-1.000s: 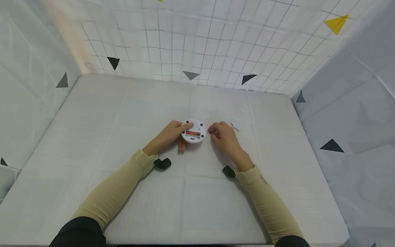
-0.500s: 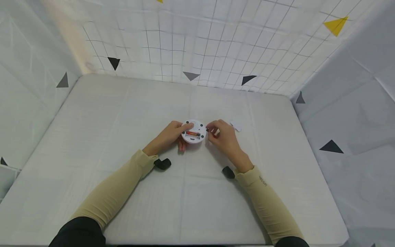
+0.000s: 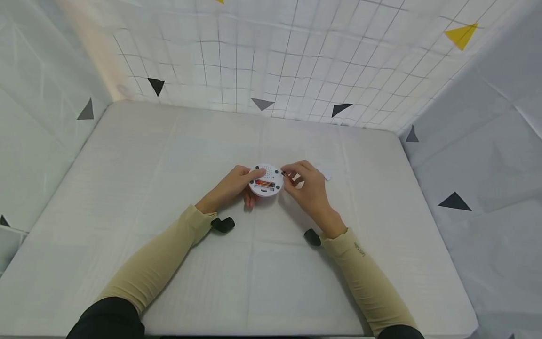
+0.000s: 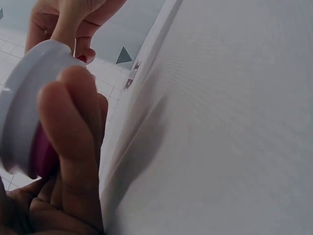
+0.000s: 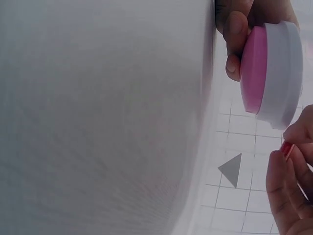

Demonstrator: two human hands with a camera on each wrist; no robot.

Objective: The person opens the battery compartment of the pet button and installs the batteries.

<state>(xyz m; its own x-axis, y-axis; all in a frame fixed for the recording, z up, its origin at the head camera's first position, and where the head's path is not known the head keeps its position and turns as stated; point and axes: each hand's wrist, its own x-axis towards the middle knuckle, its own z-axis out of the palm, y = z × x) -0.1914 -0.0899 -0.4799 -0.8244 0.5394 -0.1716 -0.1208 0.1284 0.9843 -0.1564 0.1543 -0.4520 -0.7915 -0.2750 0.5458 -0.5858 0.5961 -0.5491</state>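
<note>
My left hand (image 3: pixel 235 184) grips a round white-and-pink battery-powered device (image 3: pixel 271 171) by its left side, thumb across the speaker holes. Its white underside faces up, with dark feet and an uncovered battery compartment (image 3: pixel 264 189) where a red-orange battery (image 3: pixel 264 182) lies. The pink side (image 5: pixel 253 71) faces down in the right wrist view. At the device's right rim, my right hand (image 3: pixel 310 188) pinches a small red battery (image 5: pixel 287 148), mostly hidden by the fingers. In the left wrist view, left fingers (image 4: pixel 73 127) curl under the device.
A small white flat piece (image 3: pixel 326 172) lies on the white table (image 3: pixel 203 282) behind my right hand, partly covered by it. Dark wrist mounts (image 3: pixel 223 224) sit at both cuffs. White sheeting (image 3: pixel 271 56) with grid lines and triangle marks encloses the back and sides.
My right hand has moved slightly left and away from me, bringing the pinched battery up to the device's right rim. It now covers more of the white piece. The left hand holds still.
</note>
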